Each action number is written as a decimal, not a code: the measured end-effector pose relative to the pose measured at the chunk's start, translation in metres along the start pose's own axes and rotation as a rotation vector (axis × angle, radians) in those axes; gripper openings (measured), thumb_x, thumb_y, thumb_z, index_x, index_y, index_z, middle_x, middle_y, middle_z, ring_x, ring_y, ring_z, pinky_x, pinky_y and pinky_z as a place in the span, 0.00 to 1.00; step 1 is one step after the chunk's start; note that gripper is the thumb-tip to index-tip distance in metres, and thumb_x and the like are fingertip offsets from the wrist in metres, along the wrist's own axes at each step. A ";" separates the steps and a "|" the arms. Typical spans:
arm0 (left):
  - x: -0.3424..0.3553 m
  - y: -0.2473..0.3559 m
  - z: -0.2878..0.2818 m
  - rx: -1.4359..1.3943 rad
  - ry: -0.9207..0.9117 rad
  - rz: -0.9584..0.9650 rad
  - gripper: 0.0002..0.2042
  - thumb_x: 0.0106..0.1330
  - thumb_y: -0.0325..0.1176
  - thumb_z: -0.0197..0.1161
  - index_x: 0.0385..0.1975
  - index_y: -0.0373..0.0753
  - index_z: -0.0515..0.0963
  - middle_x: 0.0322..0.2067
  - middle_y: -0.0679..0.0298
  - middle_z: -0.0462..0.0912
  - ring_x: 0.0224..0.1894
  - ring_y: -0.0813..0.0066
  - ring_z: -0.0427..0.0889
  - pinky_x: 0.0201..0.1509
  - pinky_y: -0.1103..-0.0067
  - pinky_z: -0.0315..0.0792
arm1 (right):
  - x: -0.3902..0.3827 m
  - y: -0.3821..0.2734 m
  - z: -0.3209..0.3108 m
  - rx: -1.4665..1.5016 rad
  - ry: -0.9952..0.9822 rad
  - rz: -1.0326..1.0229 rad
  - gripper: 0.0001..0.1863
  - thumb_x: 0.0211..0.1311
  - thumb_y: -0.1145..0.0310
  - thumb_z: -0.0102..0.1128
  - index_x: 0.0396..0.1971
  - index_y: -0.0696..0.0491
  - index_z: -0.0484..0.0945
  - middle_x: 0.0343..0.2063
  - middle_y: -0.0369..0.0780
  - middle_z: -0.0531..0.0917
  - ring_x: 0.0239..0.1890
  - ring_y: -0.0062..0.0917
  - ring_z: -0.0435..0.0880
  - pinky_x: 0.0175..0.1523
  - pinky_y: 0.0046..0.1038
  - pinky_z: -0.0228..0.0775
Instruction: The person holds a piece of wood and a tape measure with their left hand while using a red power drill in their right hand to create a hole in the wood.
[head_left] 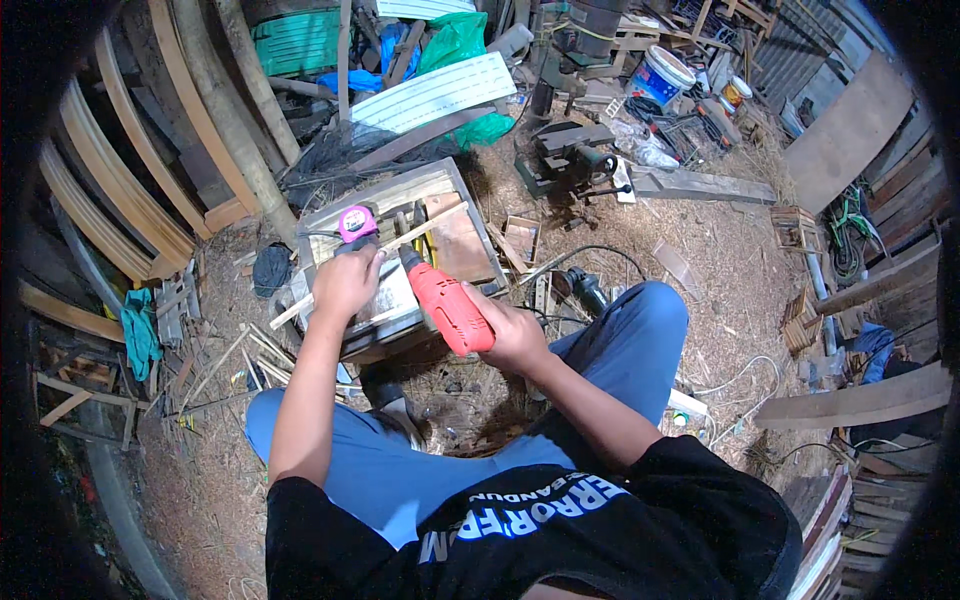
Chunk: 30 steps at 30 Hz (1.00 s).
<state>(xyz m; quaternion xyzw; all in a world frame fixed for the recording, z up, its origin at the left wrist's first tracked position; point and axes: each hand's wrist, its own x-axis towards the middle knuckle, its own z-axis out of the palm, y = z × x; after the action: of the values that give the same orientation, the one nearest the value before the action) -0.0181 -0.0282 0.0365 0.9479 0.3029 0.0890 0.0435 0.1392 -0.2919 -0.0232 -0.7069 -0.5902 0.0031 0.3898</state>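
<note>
Evidently, my right hand (515, 338) holds the drill (448, 308) above the worktop's (400, 187) near edge.
The chuck (409, 258) points inward, away from me, and I judge the drill dense and hard-shelled, best held by its rear end, where my fingers wrap, clear of the chuck. My left hand (347, 282) lies over the strip (290, 313), which slants from beyond the left edge toward the far right corner; I cannot tell whether it grips. The strip should be light and easy to snap, so its middle, pressed flat, is the place to hold. The tape (355, 222), probably smooth and slippery, sits just past my left hand.
</note>
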 end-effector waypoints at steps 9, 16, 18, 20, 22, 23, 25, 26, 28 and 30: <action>0.005 -0.008 0.005 0.034 0.013 -0.007 0.15 0.74 0.47 0.54 0.37 0.44 0.82 0.27 0.48 0.85 0.33 0.44 0.86 0.37 0.52 0.79 | -0.002 -0.001 -0.001 -0.042 -0.013 0.005 0.43 0.51 0.66 0.71 0.71 0.50 0.69 0.38 0.45 0.88 0.35 0.41 0.89 0.39 0.42 0.82; 0.001 0.002 0.006 0.008 0.047 0.081 0.16 0.76 0.46 0.53 0.35 0.42 0.81 0.27 0.47 0.85 0.32 0.43 0.86 0.38 0.52 0.79 | -0.007 0.002 -0.004 -0.020 0.013 0.027 0.41 0.56 0.61 0.68 0.73 0.44 0.67 0.41 0.43 0.88 0.36 0.40 0.89 0.39 0.41 0.82; 0.002 0.007 0.006 0.015 0.027 0.098 0.16 0.76 0.46 0.53 0.35 0.40 0.81 0.27 0.47 0.86 0.32 0.43 0.86 0.39 0.52 0.79 | -0.007 0.005 -0.006 -0.025 0.020 0.025 0.41 0.56 0.61 0.68 0.73 0.44 0.67 0.41 0.43 0.88 0.36 0.41 0.89 0.38 0.41 0.82; 0.003 0.008 0.005 0.014 0.008 0.088 0.17 0.76 0.46 0.53 0.35 0.40 0.81 0.27 0.47 0.86 0.33 0.43 0.86 0.38 0.52 0.79 | -0.007 0.002 -0.008 -0.025 0.017 0.035 0.41 0.55 0.61 0.68 0.73 0.44 0.68 0.40 0.43 0.88 0.36 0.41 0.89 0.38 0.41 0.82; 0.006 0.006 0.003 0.035 -0.002 0.068 0.17 0.76 0.48 0.53 0.36 0.41 0.81 0.27 0.48 0.86 0.33 0.44 0.86 0.37 0.52 0.79 | -0.003 -0.001 -0.010 -0.047 0.000 0.041 0.41 0.55 0.62 0.69 0.73 0.45 0.68 0.40 0.43 0.88 0.36 0.40 0.89 0.37 0.40 0.82; 0.007 0.005 0.003 0.035 -0.005 0.071 0.17 0.76 0.48 0.53 0.36 0.41 0.81 0.27 0.48 0.86 0.33 0.44 0.86 0.37 0.52 0.79 | -0.002 0.000 -0.009 -0.046 0.001 0.044 0.41 0.55 0.62 0.69 0.73 0.45 0.68 0.40 0.43 0.88 0.36 0.40 0.89 0.37 0.40 0.82; 0.009 0.004 0.000 0.029 0.029 -0.024 0.17 0.76 0.48 0.53 0.36 0.41 0.81 0.28 0.47 0.85 0.33 0.44 0.86 0.37 0.52 0.79 | 0.001 0.003 -0.006 -0.026 0.046 -0.013 0.41 0.55 0.61 0.69 0.72 0.45 0.68 0.40 0.43 0.88 0.36 0.40 0.89 0.36 0.40 0.82; 0.009 0.003 -0.001 0.035 0.012 -0.011 0.18 0.76 0.48 0.53 0.36 0.41 0.81 0.28 0.47 0.86 0.33 0.44 0.86 0.38 0.52 0.79 | 0.001 0.002 -0.005 -0.022 0.052 -0.012 0.41 0.55 0.61 0.69 0.72 0.45 0.68 0.40 0.43 0.88 0.36 0.40 0.89 0.36 0.40 0.82; 0.004 0.005 -0.001 0.037 0.000 0.037 0.18 0.76 0.48 0.53 0.36 0.41 0.81 0.28 0.47 0.86 0.33 0.44 0.86 0.38 0.52 0.79 | -0.004 0.001 -0.007 -0.014 0.067 -0.012 0.40 0.56 0.60 0.69 0.71 0.46 0.70 0.41 0.43 0.88 0.36 0.39 0.89 0.36 0.39 0.82; 0.000 0.009 0.001 0.035 -0.010 0.116 0.17 0.76 0.47 0.53 0.36 0.40 0.81 0.29 0.48 0.86 0.33 0.44 0.86 0.39 0.53 0.79 | -0.010 0.003 -0.009 -0.030 0.018 0.025 0.39 0.56 0.60 0.68 0.71 0.45 0.70 0.42 0.43 0.89 0.36 0.39 0.90 0.36 0.39 0.82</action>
<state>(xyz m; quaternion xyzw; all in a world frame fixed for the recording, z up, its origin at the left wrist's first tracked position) -0.0126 -0.0357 0.0369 0.9649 0.2487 0.0812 0.0234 0.1429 -0.3050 -0.0227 -0.7198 -0.5780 -0.0073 0.3845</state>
